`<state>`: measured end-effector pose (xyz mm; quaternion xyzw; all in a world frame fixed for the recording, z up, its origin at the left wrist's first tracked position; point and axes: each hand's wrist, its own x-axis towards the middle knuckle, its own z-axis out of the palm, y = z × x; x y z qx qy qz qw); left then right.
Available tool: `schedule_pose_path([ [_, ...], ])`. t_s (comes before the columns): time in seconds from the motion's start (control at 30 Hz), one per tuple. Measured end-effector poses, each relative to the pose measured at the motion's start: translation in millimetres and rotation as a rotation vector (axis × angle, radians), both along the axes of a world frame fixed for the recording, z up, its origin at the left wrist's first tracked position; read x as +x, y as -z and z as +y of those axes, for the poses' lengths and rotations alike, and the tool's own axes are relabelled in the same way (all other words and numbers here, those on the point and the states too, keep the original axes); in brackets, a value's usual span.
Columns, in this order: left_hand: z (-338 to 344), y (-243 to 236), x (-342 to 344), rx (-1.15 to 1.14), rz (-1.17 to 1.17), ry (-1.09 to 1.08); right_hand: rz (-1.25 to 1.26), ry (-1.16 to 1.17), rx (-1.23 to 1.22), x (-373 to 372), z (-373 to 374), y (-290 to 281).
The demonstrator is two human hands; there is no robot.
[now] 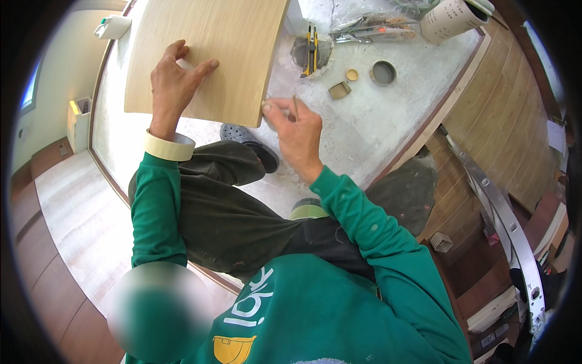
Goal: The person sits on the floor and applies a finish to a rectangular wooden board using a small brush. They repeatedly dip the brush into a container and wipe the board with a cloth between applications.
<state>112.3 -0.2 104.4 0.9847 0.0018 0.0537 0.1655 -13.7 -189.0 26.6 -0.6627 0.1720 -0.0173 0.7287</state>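
A light wood-grain board (227, 33) fills the upper middle. My left hand (174, 82) rests on its face with thumb and fingers apart, and a roll of cream tape (169, 153) is looped around that wrist. My right hand (297, 130) is closed at the board's lower right edge, its fingertips pinched on a thin stick (294, 104); the tip near the board is too small to make out.
A yellow-black utility knife (312, 51), small yellow lid (352, 74), tan square container (339, 90) and dark round tin (383, 73) lie right of the board. A metal rail (512, 224) runs along the right; a white bottle (111, 27) stands upper left.
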Motion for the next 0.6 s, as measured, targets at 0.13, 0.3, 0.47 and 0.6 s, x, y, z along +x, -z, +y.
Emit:
schedule_pose_path([
  [0.13,1.4,0.4,-0.5,0.004,-0.008,0.006,-0.043,0.017,0.01,-3.0,0.9,-4.4],
  [0.3,-2.4,-1.6,0.5,0.008,0.003,0.006,-0.084,0.06,0.024,36.6,-7.0,2.1],
  [0.47,-2.1,-0.7,-0.6,-0.009,0.01,-0.015,-0.058,0.058,0.018,33.0,-7.2,0.4],
  [0.6,-2.3,-3.4,-2.8,-0.012,0.014,-0.011,0.011,0.007,0.002,5.1,-2.3,-7.5],
])
